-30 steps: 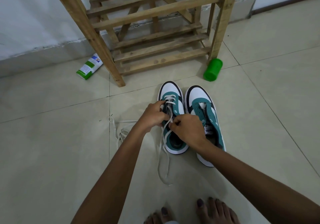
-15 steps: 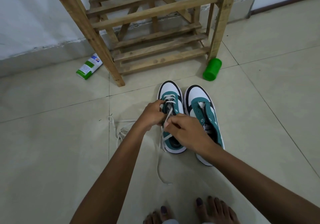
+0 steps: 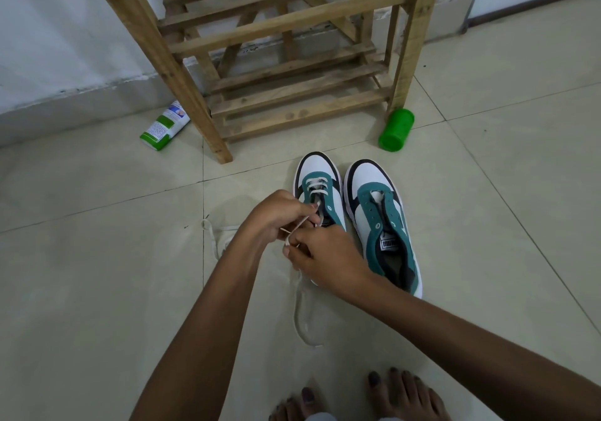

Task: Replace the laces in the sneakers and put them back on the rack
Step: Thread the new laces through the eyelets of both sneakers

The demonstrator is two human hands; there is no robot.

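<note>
Pale tiled floor [image 3: 97, 290] w/ white wall [image 3: 48, 47] behind, dim light.

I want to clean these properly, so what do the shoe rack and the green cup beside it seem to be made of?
The slatted shoe rack looks like unfinished light wood: visible grain, knots and matte rough surfaces. The small green cylindrical cup lying on the floor looks like plastic: uniform bright colour with a smooth, slightly glossy surface, though that is only a guess.

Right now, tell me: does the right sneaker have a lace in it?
No: the right sneaker shows bare eyelets, with no lace threaded.
</note>
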